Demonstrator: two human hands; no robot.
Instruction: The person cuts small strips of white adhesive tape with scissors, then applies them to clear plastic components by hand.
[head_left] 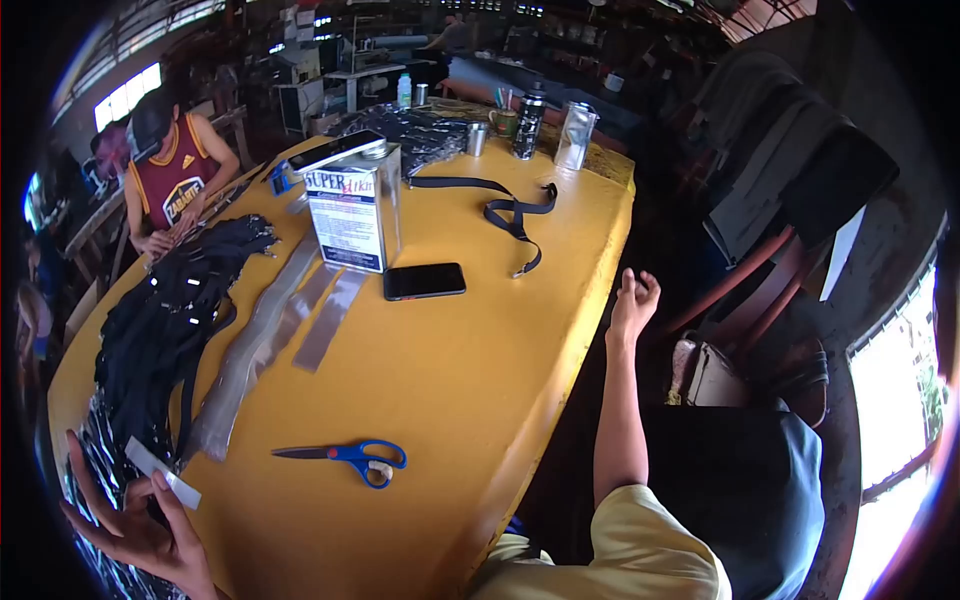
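My left hand, low at the near corner of the yellow table: fingers spread wide, fingertips pinching one small grey strip over the pile of black straps. My right hand is off the table's far edge, fingers curled loosely in, holding nothing.

Count on the table: one pair of blue-handled scissors, closed, near my left hand; three long grey strips lying side by side; one glue can; one black phone just beside the can; one loose black strap farther out. One other person is working at the left edge.
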